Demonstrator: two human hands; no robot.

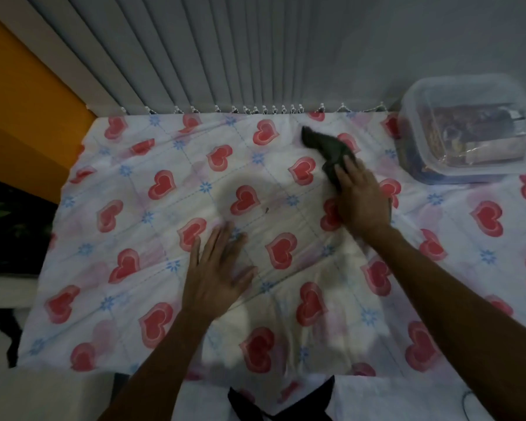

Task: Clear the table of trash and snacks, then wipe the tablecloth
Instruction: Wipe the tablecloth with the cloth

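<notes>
A white tablecloth (pixel 140 238) printed with red hearts and blue flowers covers the table. My right hand (pixel 360 199) presses a dark green cloth (pixel 325 147) onto the tablecloth at the far right of centre, with the cloth sticking out beyond my fingertips toward the wall. My left hand (pixel 216 275) lies flat on the tablecloth near the middle, fingers spread, holding nothing. A small dark speck (pixel 267 210) sits on the tablecloth between the two hands.
A clear plastic lidded container (pixel 465 129) filled with wrapped snacks stands at the far right corner. Grey vertical blinds (pixel 225 56) hang behind the table. An orange wall (pixel 22 110) is at the left, beyond the table's left edge.
</notes>
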